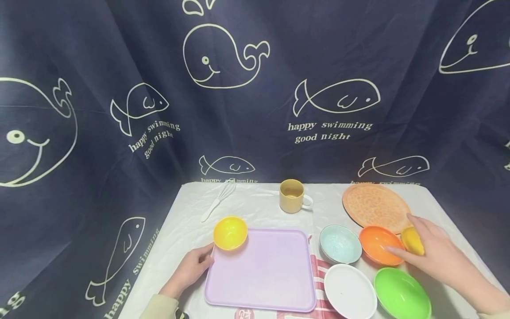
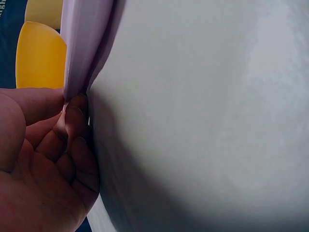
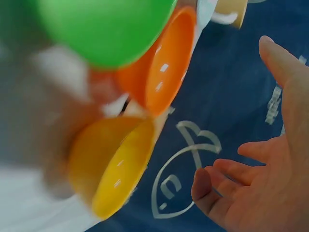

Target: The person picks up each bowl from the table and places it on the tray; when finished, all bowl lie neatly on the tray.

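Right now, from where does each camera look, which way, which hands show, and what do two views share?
Head: worn on the head, facing forward and down over the tray; left hand and right hand show.
Left wrist: on that wrist, facing along the palm to the tray's edge; the left hand shows.
Right wrist: on that wrist, facing past the palm towards the green bowl, orange bowl and curtain; the right hand shows.
Shared: head and right wrist both show these last three things.
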`<action>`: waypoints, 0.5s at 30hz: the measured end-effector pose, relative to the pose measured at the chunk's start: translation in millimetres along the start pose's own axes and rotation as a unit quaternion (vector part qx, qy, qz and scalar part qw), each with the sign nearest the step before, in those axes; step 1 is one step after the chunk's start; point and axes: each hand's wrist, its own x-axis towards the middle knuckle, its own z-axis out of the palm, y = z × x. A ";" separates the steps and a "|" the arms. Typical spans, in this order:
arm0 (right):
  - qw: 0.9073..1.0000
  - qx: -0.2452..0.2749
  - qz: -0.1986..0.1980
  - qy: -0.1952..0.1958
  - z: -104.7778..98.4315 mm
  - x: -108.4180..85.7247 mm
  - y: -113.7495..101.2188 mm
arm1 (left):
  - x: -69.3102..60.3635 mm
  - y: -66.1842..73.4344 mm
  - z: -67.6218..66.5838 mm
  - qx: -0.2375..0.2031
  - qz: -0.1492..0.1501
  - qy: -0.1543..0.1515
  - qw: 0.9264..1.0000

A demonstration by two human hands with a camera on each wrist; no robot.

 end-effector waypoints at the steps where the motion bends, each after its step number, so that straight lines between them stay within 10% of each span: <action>1: 1.000 -0.001 0.011 -0.003 -0.9 -1.2 7.9 | 0.2 0.0 -0.1 -0.001 0.000 -0.001 1.000; 15: 0.997 -0.039 0.069 -0.007 4.0 -23.6 100.2 | 0.1 -0.9 -1.3 -0.010 0.003 0.000 1.000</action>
